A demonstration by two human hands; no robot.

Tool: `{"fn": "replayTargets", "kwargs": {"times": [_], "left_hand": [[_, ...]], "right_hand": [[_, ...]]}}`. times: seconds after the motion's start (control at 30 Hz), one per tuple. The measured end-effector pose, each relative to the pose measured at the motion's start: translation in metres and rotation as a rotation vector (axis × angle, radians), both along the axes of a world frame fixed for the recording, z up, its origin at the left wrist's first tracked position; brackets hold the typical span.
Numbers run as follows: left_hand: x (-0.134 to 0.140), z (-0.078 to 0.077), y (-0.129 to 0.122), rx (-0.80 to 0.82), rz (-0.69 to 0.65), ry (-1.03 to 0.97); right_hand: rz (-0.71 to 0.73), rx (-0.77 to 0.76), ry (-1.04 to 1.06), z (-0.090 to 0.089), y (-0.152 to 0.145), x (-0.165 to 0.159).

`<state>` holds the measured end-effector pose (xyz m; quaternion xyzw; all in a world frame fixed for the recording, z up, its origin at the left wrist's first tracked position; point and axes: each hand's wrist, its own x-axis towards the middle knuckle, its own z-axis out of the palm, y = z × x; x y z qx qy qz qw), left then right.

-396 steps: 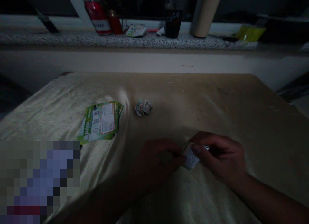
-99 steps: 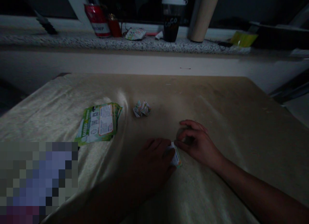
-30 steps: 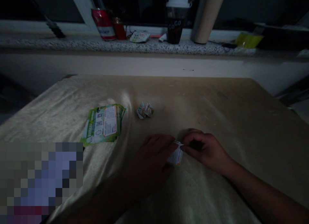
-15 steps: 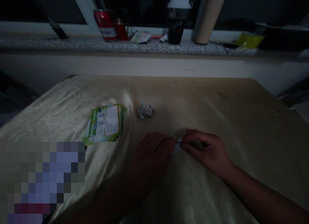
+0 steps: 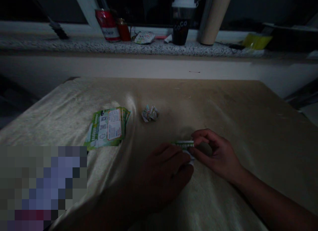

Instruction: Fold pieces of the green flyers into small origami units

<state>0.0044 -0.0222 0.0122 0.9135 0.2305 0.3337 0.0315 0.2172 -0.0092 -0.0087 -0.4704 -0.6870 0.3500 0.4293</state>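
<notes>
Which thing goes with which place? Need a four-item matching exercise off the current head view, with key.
Things
1. red can
2. green leaflets
3. small folded paper shape
4. green-edged paper

Places
A. spread in an overlapping pile on the left of the cloth
B. between the left hand and the right hand
C. on the speckled sill
D. alone on the cloth, beyond the hands and right of the pile

Pairs: 1-C, 2-A, 3-D, 4-B

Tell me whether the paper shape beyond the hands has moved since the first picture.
No: the paper shape keeps its place, just right of the bright cloth crease.
</notes>
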Motion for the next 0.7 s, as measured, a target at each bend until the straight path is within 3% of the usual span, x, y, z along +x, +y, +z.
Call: {"fn": "replayTargets", "kwargs": {"times": [0.2, 0.4, 0.7], "left_hand": [[-0.005, -0.009, 0.003, -0.065, -0.029, 0.098], [-0.011, -0.014, 0.007, -0.111, -0.025, 0.200], [-0.007, -0.016, 0.006, -0.120, 0.002, 0.285]], "right_hand": [[-0.008, 0.046, -0.141, 0.002, 0.003, 0.008], [0.112, 0.132, -0.264, 0.005, 0.008, 0.016], [0.190, 0.109, -0.363, 0.007, 0.009, 0.015]]}}
